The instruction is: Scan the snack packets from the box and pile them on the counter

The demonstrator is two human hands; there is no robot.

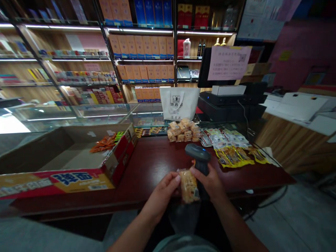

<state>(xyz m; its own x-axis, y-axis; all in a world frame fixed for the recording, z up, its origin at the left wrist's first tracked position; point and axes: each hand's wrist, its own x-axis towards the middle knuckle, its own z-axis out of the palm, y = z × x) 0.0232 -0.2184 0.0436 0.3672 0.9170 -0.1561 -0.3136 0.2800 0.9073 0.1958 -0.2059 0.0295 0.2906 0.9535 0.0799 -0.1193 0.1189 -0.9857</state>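
My left hand (163, 191) pinches a small clear snack packet (188, 186) of yellow-orange pieces, held just above the near edge of the dark red counter (154, 164). My right hand (210, 182) grips the handle of a grey barcode scanner (198, 154), whose head sits just above the packet. Both hands are close together, almost touching around the packet.
A large open cardboard box (78, 164) holding orange sachets (103, 144) lies at the left. Behind are a pile of similar snack packets (182, 130), rows of flat yellow packets (232, 147), a white paper bag (178, 103) and a till with a monitor (228, 94). Glass cases and stocked shelves stand at the back.
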